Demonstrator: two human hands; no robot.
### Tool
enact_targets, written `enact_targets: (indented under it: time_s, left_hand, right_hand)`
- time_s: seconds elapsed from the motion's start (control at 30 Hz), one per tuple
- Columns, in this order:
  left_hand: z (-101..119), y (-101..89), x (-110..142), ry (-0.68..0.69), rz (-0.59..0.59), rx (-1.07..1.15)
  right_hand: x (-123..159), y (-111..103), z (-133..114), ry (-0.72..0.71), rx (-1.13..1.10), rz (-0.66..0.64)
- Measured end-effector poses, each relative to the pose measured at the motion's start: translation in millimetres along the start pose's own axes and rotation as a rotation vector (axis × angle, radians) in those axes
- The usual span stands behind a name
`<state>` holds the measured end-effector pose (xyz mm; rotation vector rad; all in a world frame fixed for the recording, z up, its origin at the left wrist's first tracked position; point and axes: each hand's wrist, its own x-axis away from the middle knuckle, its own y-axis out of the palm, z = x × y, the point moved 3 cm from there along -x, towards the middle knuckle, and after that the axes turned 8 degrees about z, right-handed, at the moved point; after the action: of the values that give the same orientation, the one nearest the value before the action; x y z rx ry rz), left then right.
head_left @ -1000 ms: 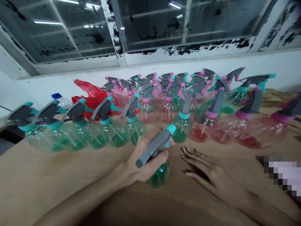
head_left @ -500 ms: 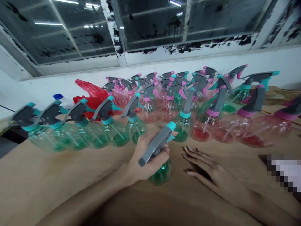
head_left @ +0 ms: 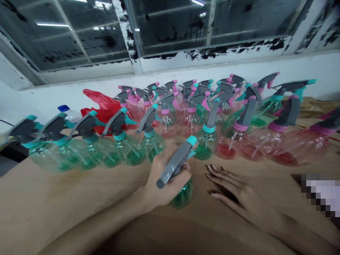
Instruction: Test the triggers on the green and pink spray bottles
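In the left grip [head_left: 164, 193] was a green spray bottle [head_left: 183, 195], its fingers and thumb closed round it below the grey spray head [head_left: 175, 163]. To the right of that grip, the right grip [head_left: 240, 193] lay palm down on the table [head_left: 87, 187], fingers slightly spread, holding nothing.

The bottle was probably light, with a thin, smooth clear-plastic body that might give under a hard squeeze and slide a little in damp fingers; it seemed unlikely to break. The head looked stiff and made the bottle top-heavy. The neck, where the left grip closed, was likely the surest hold, so long as no finger pressed the teal trigger [head_left: 191, 153].

The left grip hid the bottle's neck and upper body, and the curl of its fingertips was mostly out of sight. Whether the trigger was pressed, or the base bore on the table, could not be told. Beyond the left grip, the row of green bottles [head_left: 130, 150] showed darker bottoms that could have been liquid or just thicker plastic. Well right of the right grip, a pale shape [head_left: 325, 193] was pixelated past naming, and beyond it a pink bottle [head_left: 306, 145] had its head cut off by the frame edge.
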<state>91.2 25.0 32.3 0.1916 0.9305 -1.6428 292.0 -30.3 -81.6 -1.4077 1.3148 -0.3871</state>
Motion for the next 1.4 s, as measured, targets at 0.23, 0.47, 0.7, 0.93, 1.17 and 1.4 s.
enact_targets:
  time_s: [0.23, 0.47, 0.7, 0.93, 1.17, 1.4]
  left_hand:
    - [-6, 1.7, 1, -0.002, -0.009, 0.018]
    - [-4, 2.0, 1, -0.045, -0.058, 0.054]
    - [-1, -0.9, -2, 0.0, -0.083, 0.067]
    - [6, -3.8, -7, 0.041, -0.09, 0.077]
    - [7, -4.9, -5, 0.063, -0.071, 0.049]
    - [7, -5.6, -7, 0.057, -0.084, 0.055]
  right_hand:
    - [1, 0, 0, -0.015, -0.002, 0.0]
    - [0, -1, -1, -0.005, 0.001, -0.01]
    - [2, 1, 1, -0.009, -0.017, 0.016]
    - [1, 0, 0, 0.0, -0.015, 0.011]
    - [1, -1, 0, -0.007, -0.035, 0.028]
    - [2, -1, 0, -0.007, -0.021, -0.003]
